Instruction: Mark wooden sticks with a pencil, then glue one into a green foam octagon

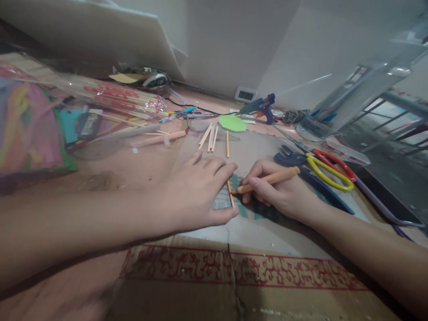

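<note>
My left hand [197, 191] lies over the work surface, its index finger and thumb pinning a short wooden stick [229, 187] at both ends. Orange colour covers much of that stick, while its near end looks pale. In my right hand [281, 191] is an orange marker [282, 175], its tip touching the stick. Just beyond my hands lies another stick, coloured orange [228, 143]. Several plain sticks [210, 139] rest to its left, below a green paper octagon [232, 123].
On the right are scissors [329, 171], dark-handled pliers [321, 187], a phone [388, 196] and a clear container [321, 125]. A blue glue gun [261, 108] stands at the back. Wrapped skewers [113, 96] and a bag of colourful material [30, 125] fill the left.
</note>
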`<state>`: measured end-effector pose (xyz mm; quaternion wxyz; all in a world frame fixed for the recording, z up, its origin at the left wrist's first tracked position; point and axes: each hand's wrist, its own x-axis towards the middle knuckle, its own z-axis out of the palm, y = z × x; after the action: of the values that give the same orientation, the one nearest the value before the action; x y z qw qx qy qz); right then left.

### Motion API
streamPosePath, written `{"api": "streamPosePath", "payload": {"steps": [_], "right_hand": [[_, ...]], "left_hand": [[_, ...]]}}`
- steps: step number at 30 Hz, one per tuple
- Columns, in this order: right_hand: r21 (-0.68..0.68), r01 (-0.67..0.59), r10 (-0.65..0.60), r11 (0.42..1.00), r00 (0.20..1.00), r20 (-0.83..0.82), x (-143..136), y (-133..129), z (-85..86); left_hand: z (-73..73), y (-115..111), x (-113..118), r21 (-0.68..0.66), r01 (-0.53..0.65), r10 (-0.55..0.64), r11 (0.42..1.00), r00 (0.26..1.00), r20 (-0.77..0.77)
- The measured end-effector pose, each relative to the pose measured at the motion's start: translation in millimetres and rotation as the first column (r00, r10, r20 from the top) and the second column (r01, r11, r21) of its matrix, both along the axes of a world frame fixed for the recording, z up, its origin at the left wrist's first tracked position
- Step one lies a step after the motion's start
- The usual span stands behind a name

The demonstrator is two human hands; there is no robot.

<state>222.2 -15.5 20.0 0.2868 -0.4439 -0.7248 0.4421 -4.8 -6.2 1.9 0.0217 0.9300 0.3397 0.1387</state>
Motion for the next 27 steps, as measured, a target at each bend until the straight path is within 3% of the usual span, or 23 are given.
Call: {"api": "streamPosePath", "payload": {"steps": [5,10,20,27], "right_hand": [[-0.059,-0.062,0.061,0.996,0.998,-0.010,1.8,-1.1,0.8],[-0.025,-0.001,0.001,1.000,1.000,-0.002,3.0,-1.2,-1.7],[-0.036,-0.004,0.003,0.999,1.000,-0.012,1.7,-1.6,-1.8],[-0.064,-0.123,0.123,0.990,0.992,-0.004,3.7,-3.5,2.8]], "left_hand": [[3.1,-0.2,1.0,-0.023,0.003,-0.004,1.000,1.000,-0.016],[4.7,-0.8,0.8,-0.025,-0.005,0.005,1.000,1.000,-0.027],[1.4,-1.6,0.1,-0.027,0.005,-0.005,1.000,1.000,0.004],[1.5,-1.3,0.4,-0.065,-0.005,0.005,0.998,1.000,0.003]]}}
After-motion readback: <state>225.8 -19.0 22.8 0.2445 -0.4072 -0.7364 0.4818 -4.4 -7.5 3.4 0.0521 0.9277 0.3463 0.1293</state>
